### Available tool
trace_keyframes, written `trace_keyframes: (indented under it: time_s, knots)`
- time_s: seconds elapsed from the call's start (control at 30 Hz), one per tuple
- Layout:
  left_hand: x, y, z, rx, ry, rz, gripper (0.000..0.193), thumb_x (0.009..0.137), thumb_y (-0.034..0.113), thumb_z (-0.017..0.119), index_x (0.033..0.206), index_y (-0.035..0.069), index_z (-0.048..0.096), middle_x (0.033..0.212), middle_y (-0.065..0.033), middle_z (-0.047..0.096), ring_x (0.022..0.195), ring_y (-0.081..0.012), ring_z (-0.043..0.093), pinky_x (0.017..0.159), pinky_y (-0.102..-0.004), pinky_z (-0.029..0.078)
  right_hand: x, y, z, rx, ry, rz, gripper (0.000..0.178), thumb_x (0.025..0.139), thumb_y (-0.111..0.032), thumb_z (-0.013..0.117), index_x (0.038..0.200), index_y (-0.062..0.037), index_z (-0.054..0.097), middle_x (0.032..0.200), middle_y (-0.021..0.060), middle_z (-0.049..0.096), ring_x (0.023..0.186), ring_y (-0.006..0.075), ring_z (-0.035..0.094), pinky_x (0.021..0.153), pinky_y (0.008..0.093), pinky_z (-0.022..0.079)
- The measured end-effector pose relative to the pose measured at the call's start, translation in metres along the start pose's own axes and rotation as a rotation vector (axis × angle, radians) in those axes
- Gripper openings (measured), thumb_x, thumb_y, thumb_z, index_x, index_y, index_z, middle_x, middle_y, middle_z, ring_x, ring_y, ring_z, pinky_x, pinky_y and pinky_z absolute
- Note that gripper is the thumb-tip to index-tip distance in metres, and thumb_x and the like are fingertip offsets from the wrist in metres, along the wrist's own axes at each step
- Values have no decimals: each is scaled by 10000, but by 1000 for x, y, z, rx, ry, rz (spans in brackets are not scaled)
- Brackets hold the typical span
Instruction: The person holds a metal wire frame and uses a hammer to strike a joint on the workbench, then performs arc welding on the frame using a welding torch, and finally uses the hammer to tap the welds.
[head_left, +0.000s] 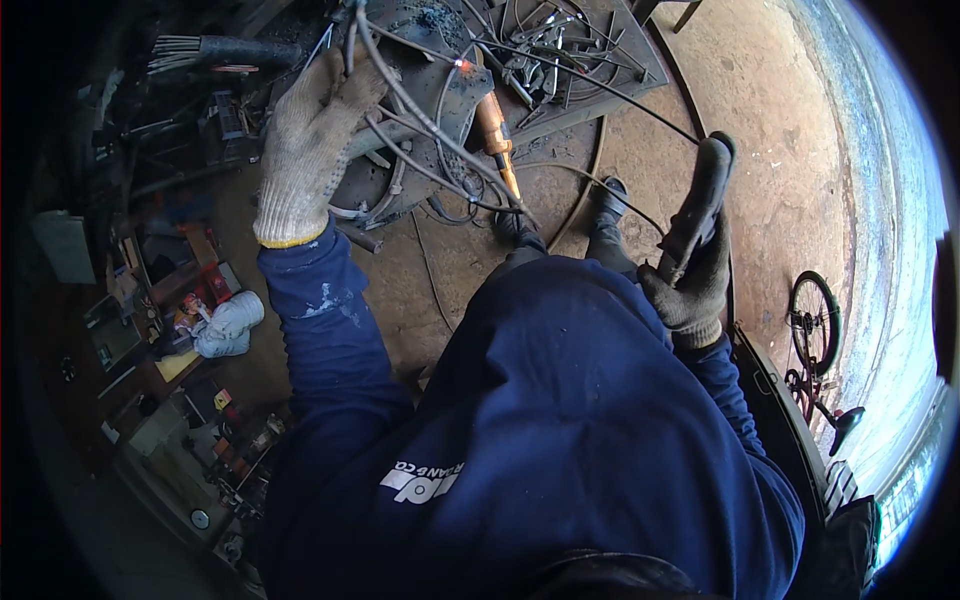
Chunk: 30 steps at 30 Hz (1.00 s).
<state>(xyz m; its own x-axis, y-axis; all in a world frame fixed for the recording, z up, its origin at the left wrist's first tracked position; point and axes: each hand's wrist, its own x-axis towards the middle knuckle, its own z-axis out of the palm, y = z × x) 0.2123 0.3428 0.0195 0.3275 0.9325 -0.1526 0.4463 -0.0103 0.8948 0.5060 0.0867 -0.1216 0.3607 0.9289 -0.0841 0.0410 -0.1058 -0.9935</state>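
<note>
While the left hand (pixel 318 125) is hovering at between ten and eleven o'clock in a pale knit glove with a yellow cuff, its fingers are bending among the curved rods (pixel 437 133); whether they are gripping one, I cannot tell. Between two and three o'clock, the right hand (pixel 692 250) is wearing a darker glove. Its fingers are lying long and close together, with the thumb standing apart. A dark rod (pixel 645 108) is running from twelve o'clock down to the tips of these fingers, but their hold on it I cannot make out.

At twelve o'clock an orange glow (pixel 462 64) is showing, and an orange tool (pixel 493 125) is sitting near it, beside the curved rods. Toward one o'clock the desk (pixel 555 120) is carrying a jumble of metal pieces (pixel 535 68). Below it, one shoe (pixel 612 192) is resting on the floor (pixel 760 110) between one and two o'clock. A bicycle (pixel 815 325) is standing at three o'clock, and a white bundle (pixel 230 325) is lying at nine, amid clutter.
</note>
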Motion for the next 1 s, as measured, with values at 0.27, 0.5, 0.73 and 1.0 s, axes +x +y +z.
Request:
trace_keyframes:
  time_s: [0.27,0.5,0.73,1.0]
  knots:
    - [1,-55,-15,-551,-19,144,414,963,164,688,1317,-11,565,1204,-197,659,1127,-281,662,998,-433,562,-13,5,-15,-107,52,-73,932,649,-178,855,1436,-3,387,1199,124,592,977,237,645,831,373,537]
    - [5,-72,-4,-568,-25,352,503,964,177,668,1361,-68,480,1279,-296,577,1248,-400,573,1051,-546,508,-30,11,-34,-34,72,35,1121,620,-311,925,1503,-1,309,1219,133,583,1011,227,625,861,389,544]
    - [-5,-55,-19,-659,-8,161,549,1003,301,603,1397,-59,472,1233,-278,608,1137,-384,642,954,-505,577,-38,16,-45,-58,256,107,973,649,-176,835,1473,-22,340,1174,129,600,979,244,653,854,388,553]
    - [-8,-16,-13,-325,236,-40,538,1013,400,535,1302,-52,583,1103,-184,682,972,-272,704,745,-344,619,-32,32,-53,-32,305,108,941,664,-118,807,1477,-35,340,1191,126,598,958,223,649,829,375,559]
